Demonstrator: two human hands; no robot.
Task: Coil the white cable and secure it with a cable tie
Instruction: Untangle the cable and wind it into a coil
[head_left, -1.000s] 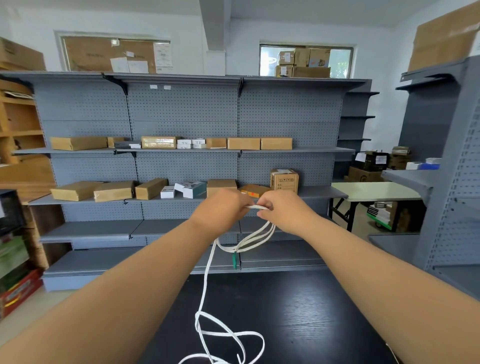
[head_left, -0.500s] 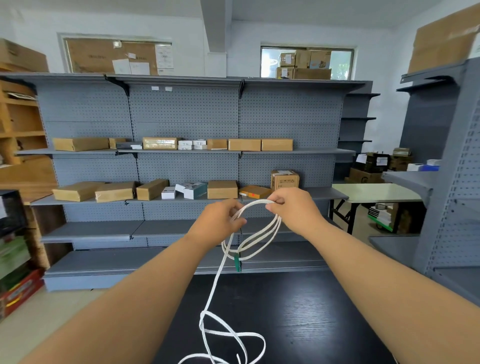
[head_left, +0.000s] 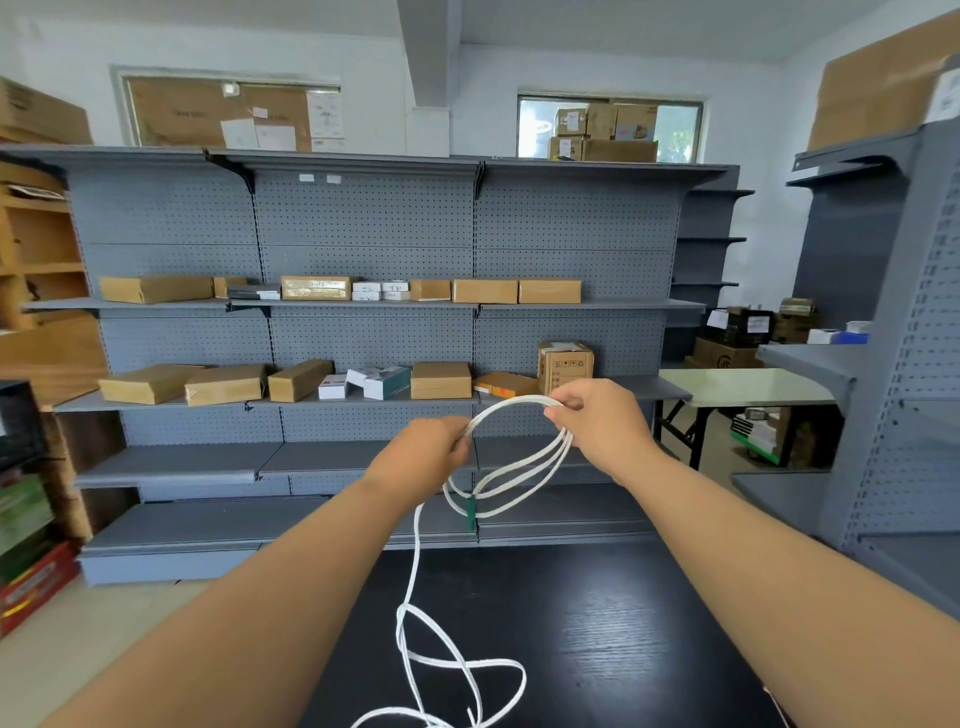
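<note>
Cut off: white cable (head_left: 414, 566) tail, at lower edge over bench (head_left: 623, 634).
Loops: three, hanging.
Grip: left hand (head_left: 422, 457) and right hand (head_left: 597, 422) both pinch cable.

one left hand (head_left: 422, 458), one right hand (head_left: 602, 426), one white cable (head_left: 506, 404), one black table (head_left: 623, 623)

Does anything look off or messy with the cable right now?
Nothing damaged or spilled. The white cable is only partly coiled: a few loops hang between the left hand and right hand, while the rest trails down onto the black table in loose, crossing loops that could snag.
</note>
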